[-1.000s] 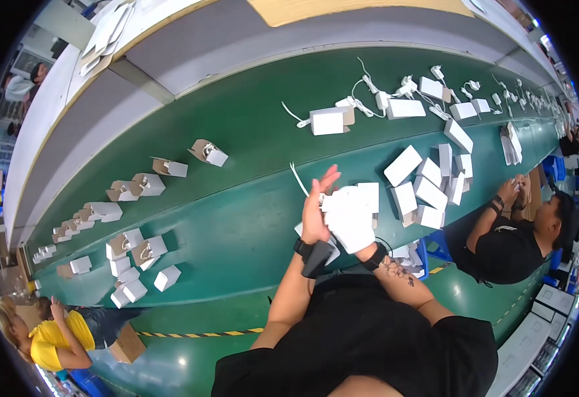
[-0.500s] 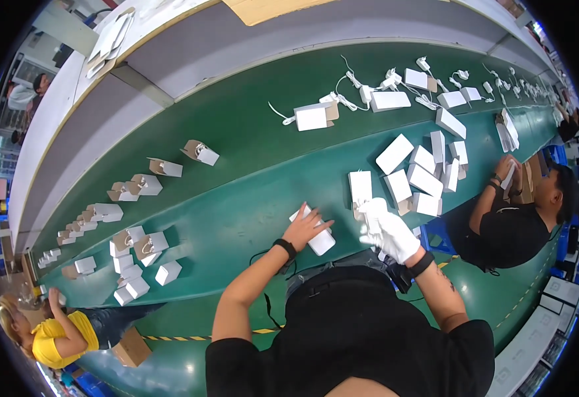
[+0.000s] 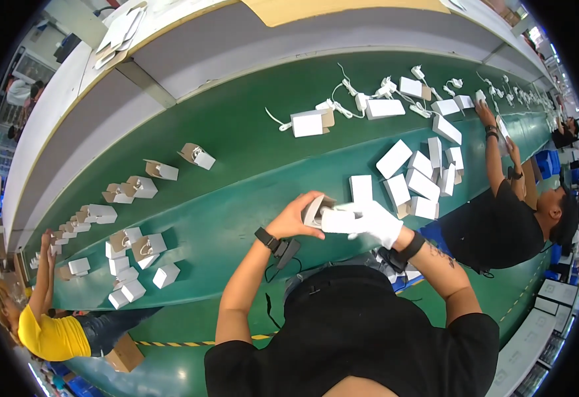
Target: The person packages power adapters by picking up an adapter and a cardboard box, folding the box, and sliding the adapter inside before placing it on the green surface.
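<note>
A small white cardboard box (image 3: pixel 339 222) is held between my hands just above the green bench. My bare left hand (image 3: pixel 296 217) curls round its opened end, where lifted flaps show a grey-brown inside. My right hand (image 3: pixel 380 223), in a white glove, closes on the other end; white on white, I cannot make out whether a separate piece is in its fingers. Right behind the glove, another white box (image 3: pixel 361 188) lies on the bench. Several closed white boxes (image 3: pixel 424 183) are grouped to the right of it.
White plug adapters with cables (image 3: pixel 361 101) and boxes line the far strip. Open boxes (image 3: pixel 162 170) stand along the left, near a loose group (image 3: pixel 165 275). A co-worker in black (image 3: pixel 501 218) reaches across at right; another in yellow (image 3: pixel 54 334) works at far left. A shelf (image 3: pixel 223 43) runs behind.
My left hand has lifted the box off the bench, and its end now shows opened. My right hand has moved left onto it. Both co-workers have stretched their arms toward the far strip.
</note>
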A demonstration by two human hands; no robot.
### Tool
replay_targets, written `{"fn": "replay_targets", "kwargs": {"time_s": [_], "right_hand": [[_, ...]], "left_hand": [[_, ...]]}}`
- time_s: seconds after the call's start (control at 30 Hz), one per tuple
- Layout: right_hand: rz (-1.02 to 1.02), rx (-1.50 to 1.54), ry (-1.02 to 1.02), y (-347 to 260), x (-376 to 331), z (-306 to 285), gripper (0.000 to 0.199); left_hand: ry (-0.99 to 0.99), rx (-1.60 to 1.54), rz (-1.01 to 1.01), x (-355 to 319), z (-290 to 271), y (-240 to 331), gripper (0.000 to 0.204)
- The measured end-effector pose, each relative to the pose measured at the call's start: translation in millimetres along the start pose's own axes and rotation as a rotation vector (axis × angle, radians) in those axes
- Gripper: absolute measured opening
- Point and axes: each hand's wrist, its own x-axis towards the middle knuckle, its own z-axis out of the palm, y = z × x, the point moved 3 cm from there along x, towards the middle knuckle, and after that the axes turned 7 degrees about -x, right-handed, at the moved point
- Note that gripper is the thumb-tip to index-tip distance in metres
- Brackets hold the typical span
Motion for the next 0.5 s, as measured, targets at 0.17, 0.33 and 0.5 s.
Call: {"fn": "replay_targets", "kwargs": {"time_s": [0.17, 0.33, 0.5], "right_hand": [[-0.105, -0.245, 0.007, -19, 30, -15, 0.035], [0.045, -0.131, -0.021, -33, 56, -38, 0.034], [0.169, -0.054, -0.022, -21, 72, -40, 0.034]], "left_hand": [[0.127, 0.238, 0.056, -6, -1, -20, 0.084], [0.315, 0.159, 0.041, -8, -19, -34, 0.084], [0.453, 0.025, 0.103, -4, -40, -26, 0.083]]}}
